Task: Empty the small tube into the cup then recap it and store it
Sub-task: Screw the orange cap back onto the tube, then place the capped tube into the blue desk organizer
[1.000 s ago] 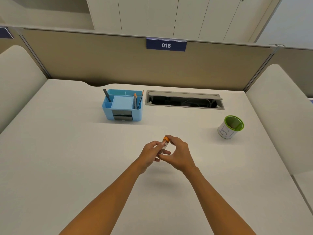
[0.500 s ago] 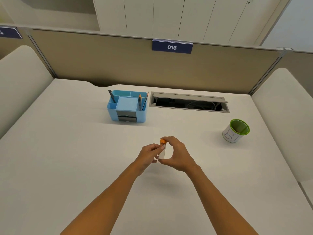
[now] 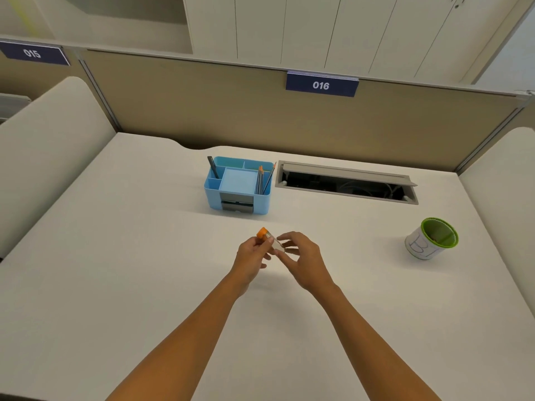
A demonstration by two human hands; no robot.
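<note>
Both hands meet mid-counter (image 3: 115, 256): left hand (image 3: 252, 256) pinches the small clear orange-capped tube (image 3: 270, 240), right hand (image 3: 301, 256) fingers loosely touching its base. Green-rimmed white cup (image 3: 431, 238) at 3 o'clock, unobstructed; blue plastic desk organizer (image 3: 238, 185) at 12.

The scene is evenly and softly lit from above. Faint, diffuse shadows are cast on the table (image 3: 115, 256) beneath the forearms. No glare is seen. Straight edges are bowed by wide-angle distortion, and detail is slightly soft throughout.
</note>
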